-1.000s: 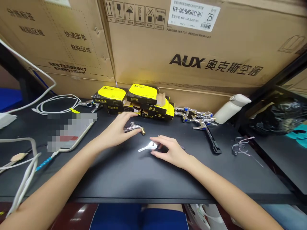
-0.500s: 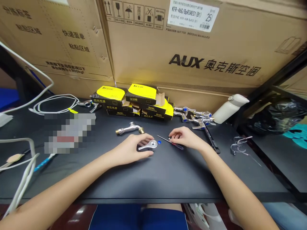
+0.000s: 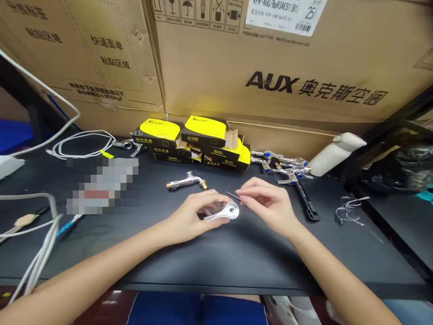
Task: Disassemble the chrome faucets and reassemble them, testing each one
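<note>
My left hand (image 3: 198,212) grips a chrome tap handle (image 3: 232,210) between thumb and fingers, its round end with a hole facing up. Just to the right, my right hand (image 3: 265,203) has thumb and forefinger pinched together close by the handle's round end. Whatever small thing those fingertips hold is too small to make out. A thin screwdriver (image 3: 232,195) lies on the table behind my right hand, which hides most of it; only its shaft shows. Beyond my left hand a chrome tap body (image 3: 186,180) with brass ends rests on the table.
Black and yellow boxes (image 3: 206,131) are stacked at the back against a large carton (image 3: 270,54). Several chrome taps (image 3: 287,167) lie to their right, near a white bottle (image 3: 338,153) and glasses (image 3: 350,210). White cables (image 3: 50,225) run along the left.
My left hand has shifted right with the tap handle. My right hand has moved in towards the handle's round end. The small blue disc is now out of sight. The view has shifted slightly.
</note>
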Demonstrator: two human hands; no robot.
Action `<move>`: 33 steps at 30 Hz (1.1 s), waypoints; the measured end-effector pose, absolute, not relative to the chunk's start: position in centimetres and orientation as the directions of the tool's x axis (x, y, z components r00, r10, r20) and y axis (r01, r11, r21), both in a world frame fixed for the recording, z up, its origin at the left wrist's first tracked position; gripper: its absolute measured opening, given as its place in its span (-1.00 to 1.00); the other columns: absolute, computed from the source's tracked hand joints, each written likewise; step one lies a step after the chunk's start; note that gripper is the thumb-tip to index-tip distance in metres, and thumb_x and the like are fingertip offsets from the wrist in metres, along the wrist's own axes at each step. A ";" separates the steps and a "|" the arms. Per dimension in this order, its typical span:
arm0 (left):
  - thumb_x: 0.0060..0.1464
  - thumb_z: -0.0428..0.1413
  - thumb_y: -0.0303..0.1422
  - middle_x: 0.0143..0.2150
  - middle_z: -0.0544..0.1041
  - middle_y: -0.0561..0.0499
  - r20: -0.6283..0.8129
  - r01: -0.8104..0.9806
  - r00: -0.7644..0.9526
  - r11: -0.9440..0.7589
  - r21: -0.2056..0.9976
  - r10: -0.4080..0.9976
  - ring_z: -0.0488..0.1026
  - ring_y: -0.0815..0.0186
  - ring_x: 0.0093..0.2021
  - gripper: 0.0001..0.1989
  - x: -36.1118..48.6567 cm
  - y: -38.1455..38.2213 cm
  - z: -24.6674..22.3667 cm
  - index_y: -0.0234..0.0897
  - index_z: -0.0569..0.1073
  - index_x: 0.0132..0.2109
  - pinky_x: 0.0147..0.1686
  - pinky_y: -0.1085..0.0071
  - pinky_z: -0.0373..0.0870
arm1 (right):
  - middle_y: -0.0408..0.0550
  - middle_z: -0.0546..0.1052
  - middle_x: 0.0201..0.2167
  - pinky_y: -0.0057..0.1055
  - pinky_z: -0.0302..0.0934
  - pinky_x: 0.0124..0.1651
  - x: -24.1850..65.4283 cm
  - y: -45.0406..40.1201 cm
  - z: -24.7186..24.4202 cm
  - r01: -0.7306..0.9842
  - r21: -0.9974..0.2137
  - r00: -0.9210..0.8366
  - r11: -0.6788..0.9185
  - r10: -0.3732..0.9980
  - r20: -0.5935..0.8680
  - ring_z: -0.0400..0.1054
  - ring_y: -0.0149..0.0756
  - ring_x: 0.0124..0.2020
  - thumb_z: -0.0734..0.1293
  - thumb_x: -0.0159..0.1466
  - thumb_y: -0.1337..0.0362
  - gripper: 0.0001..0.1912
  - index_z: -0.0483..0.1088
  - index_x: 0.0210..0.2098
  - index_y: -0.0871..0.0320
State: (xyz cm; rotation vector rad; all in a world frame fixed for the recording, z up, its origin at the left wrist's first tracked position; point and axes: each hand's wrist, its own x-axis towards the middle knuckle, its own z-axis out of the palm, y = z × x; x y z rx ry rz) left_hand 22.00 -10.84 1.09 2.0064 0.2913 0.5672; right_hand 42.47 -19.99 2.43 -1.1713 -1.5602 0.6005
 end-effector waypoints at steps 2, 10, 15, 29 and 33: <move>0.12 0.19 -0.31 -0.14 0.50 -0.07 0.303 -0.075 0.845 -0.464 0.883 0.441 0.47 0.35 -0.25 -0.70 21.8 -11.0 1.3 -0.24 0.49 0.01 -0.29 0.48 0.44 | -0.05 0.54 -0.30 -0.35 0.37 -0.30 41.5 -20.8 2.7 0.431 -0.774 0.036 0.464 0.848 0.528 0.43 -0.32 -0.32 0.37 0.24 0.43 -0.72 0.54 -0.09 0.05; 0.03 0.26 -0.40 -0.21 0.52 -0.08 0.359 -0.165 0.812 -0.409 0.897 0.460 0.48 0.37 -0.30 -0.64 21.6 -11.4 1.5 -0.29 0.53 0.01 -0.37 0.53 0.47 | 0.01 0.60 -0.26 -0.28 0.38 -0.34 40.3 -21.9 2.8 0.497 -0.549 -0.049 0.673 0.653 0.756 0.48 -0.24 -0.31 0.40 0.12 0.61 -0.54 0.53 -0.05 0.07; 0.00 0.28 -0.43 -0.22 0.52 -0.06 0.378 -0.201 0.804 -0.388 0.899 0.459 0.48 0.40 -0.33 -0.62 21.7 -11.7 1.4 -0.28 0.53 0.01 -0.39 0.55 0.48 | -0.01 0.62 -0.26 -0.25 0.38 -0.35 39.5 -22.4 2.3 0.554 -0.513 0.014 0.656 0.609 0.793 0.50 -0.21 -0.31 0.40 0.14 0.59 -0.52 0.51 -0.03 0.01; -0.01 0.28 -0.44 -0.25 0.52 -0.08 0.386 -0.224 0.786 -0.360 0.906 0.483 0.48 0.37 -0.36 -0.64 21.6 -11.6 1.8 -0.32 0.54 -0.01 -0.41 0.51 0.47 | 0.09 0.51 -0.07 -0.22 0.43 -0.26 39.1 -23.1 2.2 0.658 -0.434 -0.096 0.616 0.639 0.763 0.45 -0.16 -0.15 0.34 0.18 0.55 -0.41 0.38 0.15 -0.02; -0.01 0.28 -0.42 -0.26 0.52 -0.06 0.368 -0.190 0.790 -0.375 0.907 0.490 0.48 0.36 -0.33 -0.65 21.5 -11.8 2.2 -0.28 0.55 -0.02 -0.40 0.52 0.47 | 0.07 0.48 -0.02 -0.20 0.43 -0.22 39.5 -23.1 2.5 0.540 -0.590 0.011 0.601 0.695 0.718 0.42 -0.12 -0.08 0.32 0.25 0.44 -0.57 0.43 0.08 -0.01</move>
